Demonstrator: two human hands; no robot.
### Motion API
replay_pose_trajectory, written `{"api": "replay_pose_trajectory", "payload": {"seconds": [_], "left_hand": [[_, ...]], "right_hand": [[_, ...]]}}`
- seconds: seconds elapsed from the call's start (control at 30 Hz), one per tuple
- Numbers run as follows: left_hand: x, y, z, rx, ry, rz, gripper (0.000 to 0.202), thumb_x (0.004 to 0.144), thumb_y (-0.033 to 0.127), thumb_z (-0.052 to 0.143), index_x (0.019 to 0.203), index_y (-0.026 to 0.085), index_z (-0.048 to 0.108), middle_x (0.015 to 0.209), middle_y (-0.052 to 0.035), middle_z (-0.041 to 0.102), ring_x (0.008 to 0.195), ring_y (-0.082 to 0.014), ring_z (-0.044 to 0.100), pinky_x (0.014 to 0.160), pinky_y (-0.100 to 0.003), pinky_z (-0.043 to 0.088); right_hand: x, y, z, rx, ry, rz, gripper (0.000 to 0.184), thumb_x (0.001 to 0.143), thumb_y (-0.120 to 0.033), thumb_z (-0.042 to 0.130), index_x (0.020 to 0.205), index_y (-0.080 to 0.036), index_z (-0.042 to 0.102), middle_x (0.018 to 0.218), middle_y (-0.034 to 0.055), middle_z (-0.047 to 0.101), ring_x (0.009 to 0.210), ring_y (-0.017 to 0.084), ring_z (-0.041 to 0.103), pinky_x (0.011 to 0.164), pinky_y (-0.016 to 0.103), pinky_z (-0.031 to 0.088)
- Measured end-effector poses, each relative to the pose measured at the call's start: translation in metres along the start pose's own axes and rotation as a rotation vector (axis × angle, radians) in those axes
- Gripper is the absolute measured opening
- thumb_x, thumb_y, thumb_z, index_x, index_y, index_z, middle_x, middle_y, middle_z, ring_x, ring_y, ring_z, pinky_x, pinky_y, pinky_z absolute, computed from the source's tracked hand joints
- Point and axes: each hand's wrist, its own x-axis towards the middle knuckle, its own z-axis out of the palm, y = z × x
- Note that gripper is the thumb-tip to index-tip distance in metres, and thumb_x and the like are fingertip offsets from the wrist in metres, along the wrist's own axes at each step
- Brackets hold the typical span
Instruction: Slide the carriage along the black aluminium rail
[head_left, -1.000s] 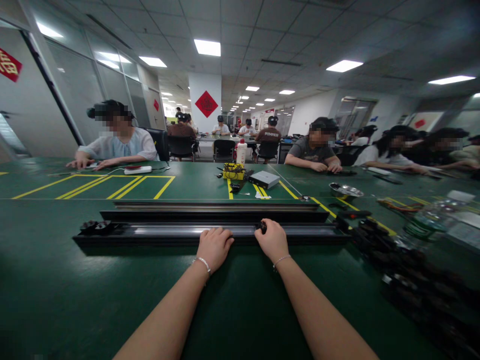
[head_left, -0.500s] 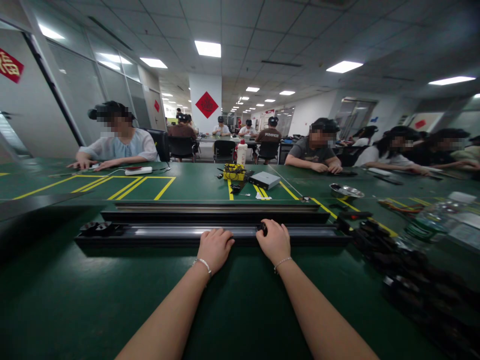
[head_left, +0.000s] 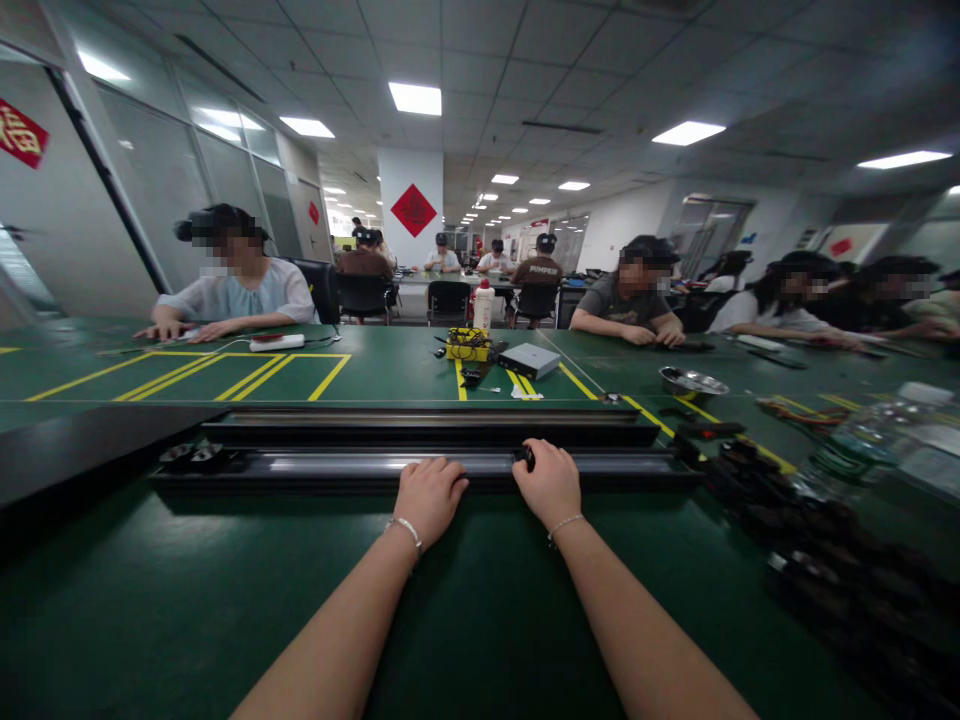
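A long black rail [head_left: 315, 464] with a shiny grey strip along its channel lies crosswise on the green table. My left hand [head_left: 431, 498] rests on the rail near its middle, fingers curled over its near edge. To the right, my right hand [head_left: 551, 482] is closed round a small black part [head_left: 523, 457] at the rail; most of that part is hidden by the fingers. Two small round black parts [head_left: 191, 454] sit at the rail's left end. Just behind lies a second long black rail [head_left: 427, 432], parallel to the first.
A dark flat panel [head_left: 82, 450] reaches in from the left. Several black parts [head_left: 825, 560] are piled at the right beside a plastic bottle [head_left: 851, 440]. Farther back are a metal bowl [head_left: 694, 382], a grey box [head_left: 529, 360] and a yellow cable holder [head_left: 466, 345]. Co-workers sit across the table.
The dark panel at the left has shifted and now shows more sharply, close to the rails' left ends. Both my hands have kept almost the same place on the rail.
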Motion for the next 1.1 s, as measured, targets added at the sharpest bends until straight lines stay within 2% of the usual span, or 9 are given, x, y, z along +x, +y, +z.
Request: {"api": "replay_pose_trajectory", "payload": {"seconds": [0.33,0.7,0.97,1.1], "left_hand": [[0.0003,-0.0019,0.0028,-0.003,0.021,0.02,0.026,0.085,0.038,0.032,0.092,0.027,0.055,0.087,-0.0002,0.058,0.086,-0.0163,0.048,0.076,-0.033,0.028],[0.0001,0.0016,-0.0048,-0.009,-0.018,0.002,0.026,0.085,0.038,0.033,0.093,0.027,0.055,0.089,-0.0013,0.058,0.087,-0.0164,0.049,0.077,-0.033,0.029],[0.0001,0.0013,-0.0029,-0.009,-0.008,0.011,0.025,0.085,0.037,0.033,0.092,0.027,0.055,0.088,-0.001,0.059,0.087,-0.0162,0.049,0.077,-0.032,0.029],[0.0004,0.0003,-0.0013,-0.004,-0.003,0.018,0.025,0.085,0.038,0.034,0.093,0.027,0.055,0.087,-0.001,0.059,0.086,-0.0165,0.049,0.076,-0.032,0.029]], "right_hand": [[0.002,0.0,-0.0021,0.005,-0.022,0.0,0.032,0.07,-0.026,0.044,0.097,-0.017,0.059,0.099,0.0078,0.061,0.104,0.02,0.048,0.093,0.033,0.028],[0.0022,0.0001,-0.0042,0.012,-0.024,0.013,0.033,0.07,-0.024,0.043,0.097,-0.016,0.059,0.099,0.0076,0.061,0.101,0.02,0.05,0.092,0.032,0.029],[-0.0021,-0.0021,-0.0022,-0.031,0.024,0.047,0.031,0.07,-0.025,0.045,0.097,-0.021,0.058,0.102,0.0059,0.06,0.112,0.022,0.042,0.099,0.041,0.016],[-0.0016,-0.0004,-0.001,-0.022,0.011,0.051,0.031,0.07,-0.026,0.045,0.097,-0.021,0.058,0.1,0.0052,0.061,0.11,0.021,0.044,0.099,0.04,0.016]]}}
